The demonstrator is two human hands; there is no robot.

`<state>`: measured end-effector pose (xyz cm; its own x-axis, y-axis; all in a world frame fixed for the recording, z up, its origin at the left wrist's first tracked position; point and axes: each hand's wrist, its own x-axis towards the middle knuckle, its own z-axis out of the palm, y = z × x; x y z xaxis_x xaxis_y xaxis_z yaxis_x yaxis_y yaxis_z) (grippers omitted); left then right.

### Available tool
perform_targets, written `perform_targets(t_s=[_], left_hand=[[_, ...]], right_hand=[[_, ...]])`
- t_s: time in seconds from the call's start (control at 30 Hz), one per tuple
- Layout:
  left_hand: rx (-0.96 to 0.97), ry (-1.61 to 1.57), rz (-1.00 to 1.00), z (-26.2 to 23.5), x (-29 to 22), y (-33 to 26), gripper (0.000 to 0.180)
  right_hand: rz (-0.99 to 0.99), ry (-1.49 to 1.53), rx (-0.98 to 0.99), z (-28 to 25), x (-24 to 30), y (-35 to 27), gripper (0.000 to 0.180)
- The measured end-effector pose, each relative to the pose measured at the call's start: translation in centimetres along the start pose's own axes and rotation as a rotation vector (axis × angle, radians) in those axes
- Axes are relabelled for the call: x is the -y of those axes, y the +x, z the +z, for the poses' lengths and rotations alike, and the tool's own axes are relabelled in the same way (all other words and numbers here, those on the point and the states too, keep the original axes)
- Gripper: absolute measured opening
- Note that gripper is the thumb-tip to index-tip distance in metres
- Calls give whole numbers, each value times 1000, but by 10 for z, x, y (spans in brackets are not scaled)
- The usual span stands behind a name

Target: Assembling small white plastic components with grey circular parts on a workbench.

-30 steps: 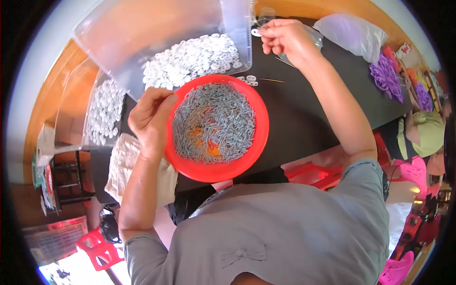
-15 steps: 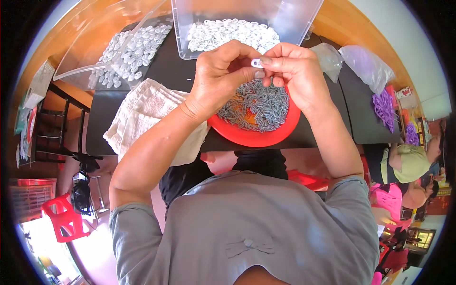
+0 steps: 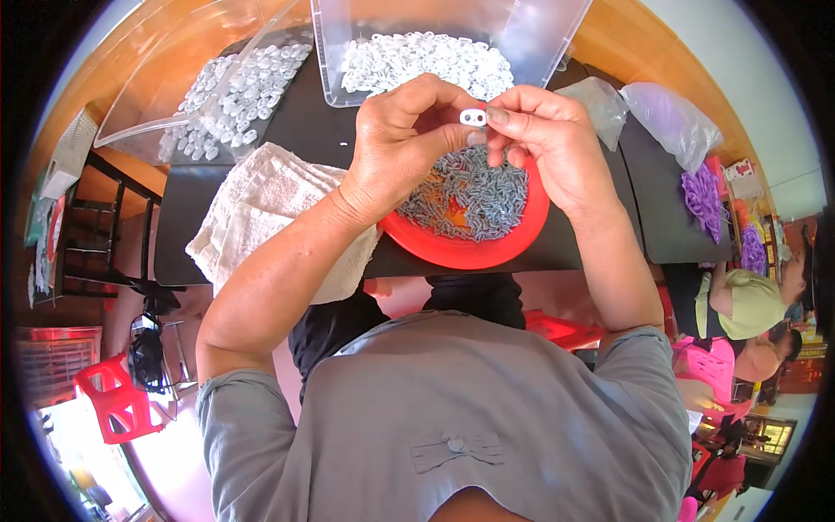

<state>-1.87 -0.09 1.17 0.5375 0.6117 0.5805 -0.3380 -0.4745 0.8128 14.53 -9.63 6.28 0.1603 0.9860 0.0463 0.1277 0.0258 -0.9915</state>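
Observation:
A small white oval plastic piece with two dark holes point(image 3: 472, 117) is between my hands, above the red bowl. My left hand point(image 3: 409, 130) pinches it between thumb and fingers. At its right end, the closed thumb and forefinger of my right hand point(image 3: 544, 130) grip its edge; whether a smaller part is also in them cannot be seen. Below my hands stands the red bowl point(image 3: 461, 254), holding many small grey metal screws point(image 3: 487, 204). Behind them, a clear plastic bin point(image 3: 335, 74) contains a heap of similar white pieces point(image 3: 417, 65).
Left of the bowl lies a folded whitish towel point(image 3: 270, 209). More white pieces point(image 3: 230, 100) lie by a tilted clear plastic container point(image 3: 148, 130) at the far left. Plastic bags point(image 3: 670, 117) and purple strapping point(image 3: 703, 204) are on the right. Another person point(image 3: 752, 300) sits farther right.
The white piece has turned so both holes show. My right thumb has slid off its face to its right end, and my right fingers have shifted slightly right.

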Motion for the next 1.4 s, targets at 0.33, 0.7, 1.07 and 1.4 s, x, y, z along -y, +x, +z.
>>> perform_targets(t_s=[0.33, 0.7, 1.07, 1.4], left_hand=[[35, -96, -28, 1, -4, -1, 21], [57, 0, -62, 1, -10, -1, 12], [54, 1, -15, 0, -10, -1, 11], [28, 187, -83, -5, 21, 5, 22]], right_hand=[[98, 148, 73, -2, -3, 4, 19], [182, 322, 102, -2, -2, 4, 23], [164, 293, 111, -2, -2, 3, 24], [173, -187, 61, -18, -40, 22, 17]])
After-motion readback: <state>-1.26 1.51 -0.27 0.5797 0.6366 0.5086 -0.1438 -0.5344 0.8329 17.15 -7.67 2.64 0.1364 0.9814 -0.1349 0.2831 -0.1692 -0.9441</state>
